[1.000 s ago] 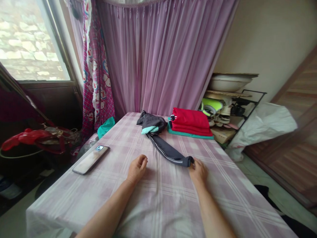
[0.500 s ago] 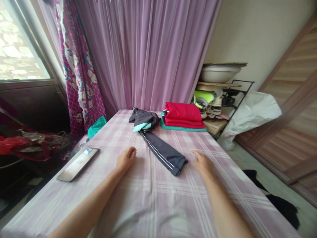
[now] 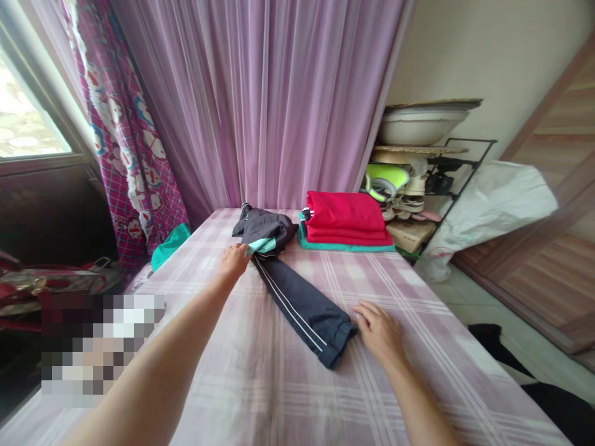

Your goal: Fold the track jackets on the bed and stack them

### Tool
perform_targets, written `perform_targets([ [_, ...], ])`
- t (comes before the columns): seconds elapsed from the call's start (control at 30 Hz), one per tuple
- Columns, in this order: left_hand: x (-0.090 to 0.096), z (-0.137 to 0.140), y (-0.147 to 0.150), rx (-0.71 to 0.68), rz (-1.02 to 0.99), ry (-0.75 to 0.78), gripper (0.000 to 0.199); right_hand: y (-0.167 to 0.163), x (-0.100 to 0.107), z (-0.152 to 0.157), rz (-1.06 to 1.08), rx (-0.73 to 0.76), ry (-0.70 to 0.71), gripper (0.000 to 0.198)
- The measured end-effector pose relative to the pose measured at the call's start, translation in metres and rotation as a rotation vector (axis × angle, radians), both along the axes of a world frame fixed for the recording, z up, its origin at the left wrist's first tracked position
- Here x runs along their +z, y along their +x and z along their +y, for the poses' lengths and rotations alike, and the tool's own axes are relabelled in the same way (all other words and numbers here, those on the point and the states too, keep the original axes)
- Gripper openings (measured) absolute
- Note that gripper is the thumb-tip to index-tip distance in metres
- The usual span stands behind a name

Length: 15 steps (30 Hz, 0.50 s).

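A dark grey tracksuit garment (image 3: 302, 303) lies on the checked tablecloth. Its upper part is bunched up, with a light teal patch showing, and one long sleeve or leg with white stripes stretches towards the front right. My left hand (image 3: 233, 260) is at the edge of the teal patch, fingers closed on the fabric. Beside the elasticated cuff, my right hand (image 3: 380, 331) rests low over the cloth with its fingers stretched out, its fingertips close to the cuff. Behind, a folded red garment (image 3: 346, 217) sits on a folded teal one (image 3: 344, 247).
The tablecloth (image 3: 232, 371) covers the whole surface. A pixelated patch hides something at left. Purple curtains (image 3: 279, 111) hang behind the table. At right stand a rack (image 3: 474, 164) with shoes and a basin (image 3: 421, 127), and a white sack (image 3: 502, 204). Teal cloth (image 3: 171, 246) lies past the left edge.
My left hand has moved forward to the bunched garment and taken hold of its teal edge. My right hand has come closer to the cuff. The view has shifted slightly.
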<state>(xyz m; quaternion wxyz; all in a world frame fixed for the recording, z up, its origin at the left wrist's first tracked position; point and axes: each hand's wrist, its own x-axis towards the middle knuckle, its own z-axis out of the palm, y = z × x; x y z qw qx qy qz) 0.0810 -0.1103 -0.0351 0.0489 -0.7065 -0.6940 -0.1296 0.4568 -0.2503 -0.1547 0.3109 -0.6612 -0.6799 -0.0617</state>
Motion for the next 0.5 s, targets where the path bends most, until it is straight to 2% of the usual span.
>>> perform_targets([
  [0.13, 0.009, 0.004, -0.01, 0.043, -0.009, 0.025, 0.03, -0.002, 0.003, 0.0, 0.026, 0.0, -0.003, 0.033],
  [0.23, 0.015, -0.007, -0.021, 0.078, -0.058, 0.106, 0.033, -0.003, 0.003, 0.0, 0.04, -0.009, -0.012, 0.031],
  [0.37, 0.017, -0.039, -0.037, 0.051, -0.147, 0.237, 0.03, 0.001, -0.001, 0.003, 0.04, -0.007, -0.025, 0.03],
  [0.5, 0.006, -0.087, -0.046, -0.115, -0.129, 0.303, 0.029, 0.015, -0.007, 0.009, 0.019, 0.06, -0.081, 0.029],
])
